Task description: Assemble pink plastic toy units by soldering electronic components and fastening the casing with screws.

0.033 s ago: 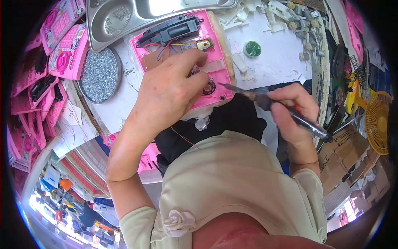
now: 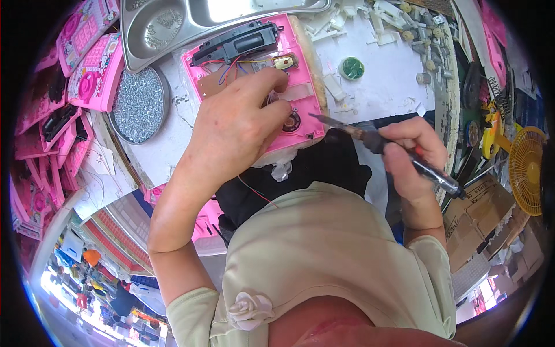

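Note:
A pink plastic toy housing (image 2: 309, 108) lies with its inside up on a pale pad, with a long black part (image 2: 245, 41), coloured wires and a small round speaker (image 2: 291, 122) in it. My left hand (image 2: 240, 118) rests over its middle. Those fingers curl down into the housing, and what they hold is hidden. My right hand (image 2: 413, 153) is closed round the dark handle of a soldering iron (image 2: 370, 140). Its thin metal tip points left, close to the housing's right edge by the speaker.
A round metal dish of small screws (image 2: 139, 105) and a compartmented steel tray (image 2: 159, 34) stand left and behind. Pink housings (image 2: 95, 75) pile up at far left. A small green pot (image 2: 351, 68), white plastic parts (image 2: 384, 23) and a yellow fan (image 2: 526, 170) are to the right.
The soldering iron and my right hand have shifted very slightly right. My left hand and the pink housing stay in place.

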### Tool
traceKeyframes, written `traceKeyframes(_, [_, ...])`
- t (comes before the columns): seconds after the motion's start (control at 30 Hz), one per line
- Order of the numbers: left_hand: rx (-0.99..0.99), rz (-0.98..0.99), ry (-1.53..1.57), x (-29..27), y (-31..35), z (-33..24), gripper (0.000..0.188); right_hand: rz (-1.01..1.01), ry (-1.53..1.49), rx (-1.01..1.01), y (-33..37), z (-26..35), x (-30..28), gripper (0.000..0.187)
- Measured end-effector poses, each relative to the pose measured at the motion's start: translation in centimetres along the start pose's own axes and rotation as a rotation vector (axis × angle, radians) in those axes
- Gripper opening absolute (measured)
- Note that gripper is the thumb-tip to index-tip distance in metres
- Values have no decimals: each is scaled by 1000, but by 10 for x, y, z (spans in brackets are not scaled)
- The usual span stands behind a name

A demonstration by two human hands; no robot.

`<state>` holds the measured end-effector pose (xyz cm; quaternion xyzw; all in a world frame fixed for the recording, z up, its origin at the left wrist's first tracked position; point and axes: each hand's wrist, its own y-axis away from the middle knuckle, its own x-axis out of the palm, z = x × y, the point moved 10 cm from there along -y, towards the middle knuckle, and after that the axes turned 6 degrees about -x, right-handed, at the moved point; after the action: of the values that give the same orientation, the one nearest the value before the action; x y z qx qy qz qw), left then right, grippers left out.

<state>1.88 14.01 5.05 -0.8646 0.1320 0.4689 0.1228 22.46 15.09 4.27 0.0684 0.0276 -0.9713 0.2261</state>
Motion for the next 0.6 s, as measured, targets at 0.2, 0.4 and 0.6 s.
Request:
traceKeyframes(0.2, [36, -32, 26, -1, -2, -2, 22, -237, -466, 203, 8, -34, -7, 14])
traceKeyframes(0.4, [32, -38, 15, 0, 1, -2, 21, -297, -872, 320, 13, -69, -11, 25])
traceKeyframes(0.6, [47, -65, 6, -4, 3, -2, 20, -242, -1192, 447, 16, -69, -2, 27])
